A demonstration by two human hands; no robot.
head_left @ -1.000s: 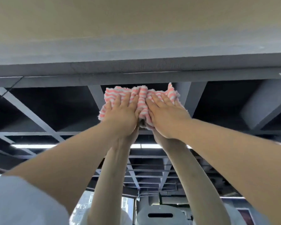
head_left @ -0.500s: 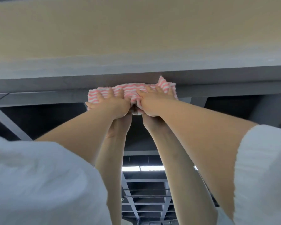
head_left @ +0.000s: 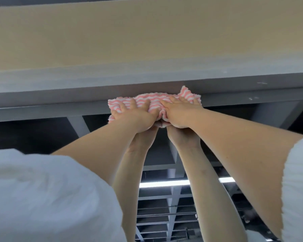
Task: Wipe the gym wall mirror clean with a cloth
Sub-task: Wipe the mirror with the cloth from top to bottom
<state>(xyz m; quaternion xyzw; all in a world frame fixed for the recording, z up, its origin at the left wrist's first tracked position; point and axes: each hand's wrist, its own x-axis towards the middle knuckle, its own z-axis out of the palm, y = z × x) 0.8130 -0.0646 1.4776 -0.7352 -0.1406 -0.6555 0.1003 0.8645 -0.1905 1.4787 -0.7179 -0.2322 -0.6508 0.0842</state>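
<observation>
A pink-and-white striped cloth (head_left: 152, 100) is bunched against the wall mirror (head_left: 42, 135), right at the mirror's top edge. My left hand (head_left: 135, 116) and my right hand (head_left: 180, 112) lie side by side on the cloth, fingers stretched flat and pressing it to the glass. Both arms reach up and forward, with white sleeves at the lower corners. The mirror shows the reflected hands and forearms below mine, meeting them at the cloth.
A grey beam (head_left: 59, 88) runs across just above the mirror's top edge, with a beige wall band (head_left: 147, 35) over it. The mirror reflects a dark ceiling grid and a light strip (head_left: 163, 183).
Both hands have pushed the cloth upward along the glass to the mirror's top edge. The view has tilted up, bringing my sleeves into the frame.
</observation>
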